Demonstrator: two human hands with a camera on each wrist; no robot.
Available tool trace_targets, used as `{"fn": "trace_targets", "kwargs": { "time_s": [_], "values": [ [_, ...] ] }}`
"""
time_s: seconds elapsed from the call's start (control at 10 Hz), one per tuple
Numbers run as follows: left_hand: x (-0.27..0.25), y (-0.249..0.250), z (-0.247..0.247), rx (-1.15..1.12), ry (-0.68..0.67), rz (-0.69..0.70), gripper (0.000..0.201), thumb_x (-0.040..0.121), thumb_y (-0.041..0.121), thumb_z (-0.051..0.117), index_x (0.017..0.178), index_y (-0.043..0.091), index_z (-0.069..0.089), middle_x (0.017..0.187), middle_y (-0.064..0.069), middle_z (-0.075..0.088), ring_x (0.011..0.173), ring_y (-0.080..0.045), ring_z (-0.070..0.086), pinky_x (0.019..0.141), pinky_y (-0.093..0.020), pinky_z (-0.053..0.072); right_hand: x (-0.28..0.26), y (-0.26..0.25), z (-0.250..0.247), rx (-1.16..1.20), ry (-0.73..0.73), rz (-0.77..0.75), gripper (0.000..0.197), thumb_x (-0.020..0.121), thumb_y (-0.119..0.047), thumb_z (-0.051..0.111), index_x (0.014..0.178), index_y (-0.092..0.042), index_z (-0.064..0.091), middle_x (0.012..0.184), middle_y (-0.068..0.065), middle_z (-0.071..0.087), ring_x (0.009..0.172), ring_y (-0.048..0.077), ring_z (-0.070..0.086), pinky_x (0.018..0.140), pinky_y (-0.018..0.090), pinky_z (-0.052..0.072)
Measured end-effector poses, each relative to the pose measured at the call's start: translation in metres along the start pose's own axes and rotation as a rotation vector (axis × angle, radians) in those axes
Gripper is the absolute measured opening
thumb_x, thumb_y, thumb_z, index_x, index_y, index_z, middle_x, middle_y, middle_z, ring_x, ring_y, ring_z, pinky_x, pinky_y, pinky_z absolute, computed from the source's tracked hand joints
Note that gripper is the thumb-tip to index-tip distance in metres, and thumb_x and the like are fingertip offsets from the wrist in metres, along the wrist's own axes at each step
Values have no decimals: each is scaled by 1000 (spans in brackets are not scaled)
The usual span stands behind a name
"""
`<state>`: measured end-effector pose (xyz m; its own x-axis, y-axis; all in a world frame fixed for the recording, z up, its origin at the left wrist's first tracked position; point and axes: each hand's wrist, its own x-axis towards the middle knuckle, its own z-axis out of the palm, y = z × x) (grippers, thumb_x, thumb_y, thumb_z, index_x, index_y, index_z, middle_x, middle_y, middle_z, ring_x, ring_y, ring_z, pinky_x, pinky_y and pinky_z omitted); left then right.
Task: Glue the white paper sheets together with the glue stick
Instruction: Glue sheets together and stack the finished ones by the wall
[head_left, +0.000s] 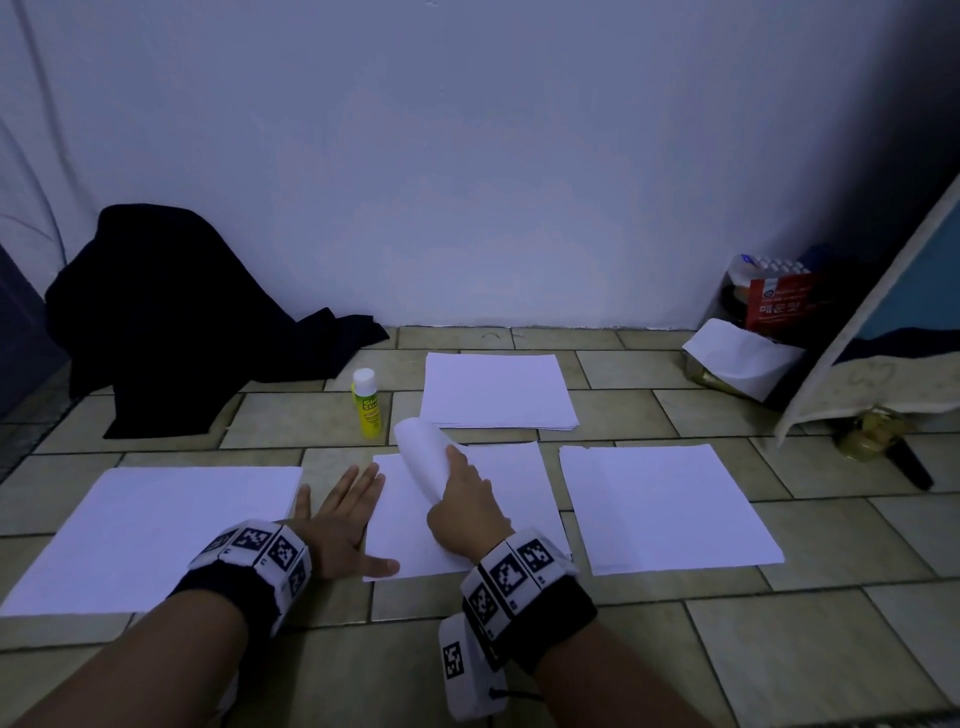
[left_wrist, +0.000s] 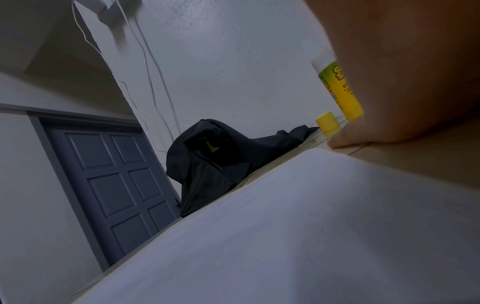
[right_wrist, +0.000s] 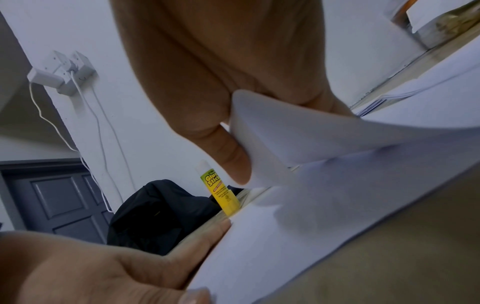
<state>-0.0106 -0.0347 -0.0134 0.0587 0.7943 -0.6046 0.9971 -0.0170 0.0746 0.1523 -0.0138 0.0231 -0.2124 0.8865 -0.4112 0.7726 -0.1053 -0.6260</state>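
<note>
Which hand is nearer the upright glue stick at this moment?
Right. The right hand lifts the middle sheet's curled corner just in front of the glue stick; the left hand lies flat farther back, pressing the sheet's left edge.

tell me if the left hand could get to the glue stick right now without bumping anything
Probably yes. The left hand lies flat and holds nothing, and only bare floor tile shows between its fingers and the upright glue stick. The curled sheet in the right hand rises just beside that path.

Dim, bluish light throughout; head view darkens toward two o'clock, wrist views blur close up, edges bending.
</note>
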Motion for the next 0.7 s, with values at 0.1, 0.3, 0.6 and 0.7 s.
{"fn": "trace_targets", "kwargs": {
  "time_s": [0.1,0.3,0.6,0.7],
  "values": [
    [-1,1,-1,3,-3,-2,109,87,68,46,148,15,-27,153,3,-36,142,-16,-30,115,-57,-10,-1,0,0,2,2,1,70,94,-15,43,151,-25,3,152,5,21,141,30,16,109,61,22],
    [-1,2,-1,10,0,-9,108,87,68,46,148,15,-26,154,2,-35,143,-17,-29,114,-56,-10,-3,1,4,39,-5,-8,73,93,-11,44,151,-26,2,152,7,21,140,31,19,110,60,25],
    [3,-2,2,10,11,-2,110,86,69,46,148,15,-27,153,3,-36,142,-16,-30,114,-57,-11,-2,3,4,13,-34,32,76,92,-18,46,151,-27,-1,153,6,19,143,33,10,110,63,18],
    [3,-2,3,15,9,-3,110,86,69,46,148,15,-27,153,3,-36,142,-16,-30,113,-57,-11,0,4,8,-33,-42,35,83,90,-30,53,150,-28,-3,153,7,18,144,34,7,109,63,18]
  ]
}}
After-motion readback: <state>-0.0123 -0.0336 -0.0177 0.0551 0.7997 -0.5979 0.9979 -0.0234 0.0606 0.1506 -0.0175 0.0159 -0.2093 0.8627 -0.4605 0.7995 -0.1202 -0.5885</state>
